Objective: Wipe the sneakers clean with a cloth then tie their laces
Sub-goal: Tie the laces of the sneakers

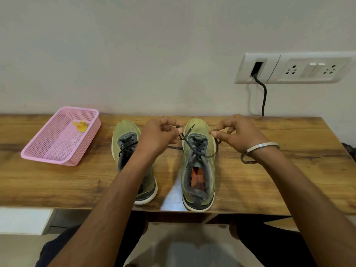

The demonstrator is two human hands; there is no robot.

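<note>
Lace-tying stage, judging by the layout: two olive-green mesh sneakers with white soles parked side by side on brown wood-grain tabletop [269, 170], toes far, heels at near edge, so laces face the hands. Right olive-green sneaker [198, 164] being worked on; left olive-green sneaker [133, 160] just beside it, partly hidden under left forearm, its dark laces loose, not yet tied by the look of it.

Left hand [159, 137] curled, pinching one dark grey lace end [189, 130] between thumb and fingertips, held up over gap between sneakers, far of the eyelets. Right hand [237, 133] also curled, pinching the other lace strand [214, 149] at right side of same sneaker. Both strands pulled outward and up from the crossed lacing, likely to take out slack before crossing into a knot. No knot or bow visible yet. Silver metal bangle [258, 151] on right wrist, clear of laces.

Pink perforated plastic basket [48, 151] at far left of tabletop, well apart from sneakers, with small crumpled yellow cloth [81, 125] inside; probably the wiping cloth, put aside to free both hands. Wiping judged finished, though uppers look dingy.

White wall socket panel [292, 68] at far right with black cable [264, 95] dropping behind tabletop; no part in task.

Next move likely needs even tension on both strands.
</note>
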